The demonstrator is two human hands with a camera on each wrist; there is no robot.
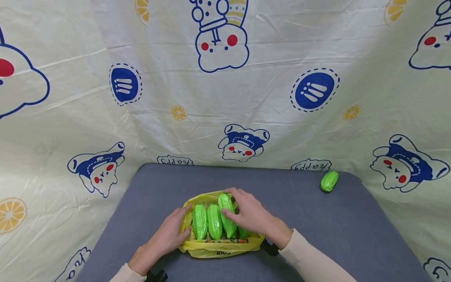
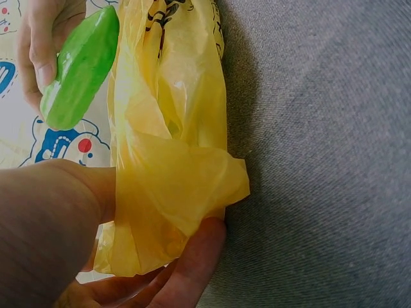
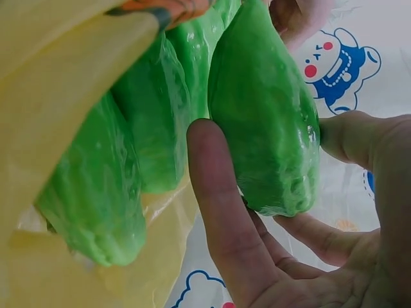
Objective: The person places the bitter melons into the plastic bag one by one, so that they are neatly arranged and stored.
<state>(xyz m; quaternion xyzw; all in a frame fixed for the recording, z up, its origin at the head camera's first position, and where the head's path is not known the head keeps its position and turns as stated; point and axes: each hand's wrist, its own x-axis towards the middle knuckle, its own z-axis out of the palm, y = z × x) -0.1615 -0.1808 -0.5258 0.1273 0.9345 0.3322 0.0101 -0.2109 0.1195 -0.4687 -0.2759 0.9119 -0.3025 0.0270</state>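
A yellow plastic bag (image 1: 211, 253) lies on the table with its mouth spread towards me. At its left side my left hand (image 1: 170, 231) grips the rim, and the left wrist view shows fingers (image 2: 202, 256) around the bunched film. My right hand (image 1: 251, 211) pinches a green ridged gourd (image 1: 227, 223) between thumb and fingers, tilted above the bag's right half. In the right wrist view that gourd (image 3: 266, 122) stands apart from the bag's wall. Other green gourds (image 1: 199, 221) lie side by side inside, one partly hidden under my right hand.
One more green gourd (image 1: 329, 181) lies near the far right corner of the grey table (image 1: 165, 182). A pale printed cloth (image 1: 246, 94) hangs behind the table and along both sides. Dark wrist mounts (image 1: 269, 248) sit by both cuffs.
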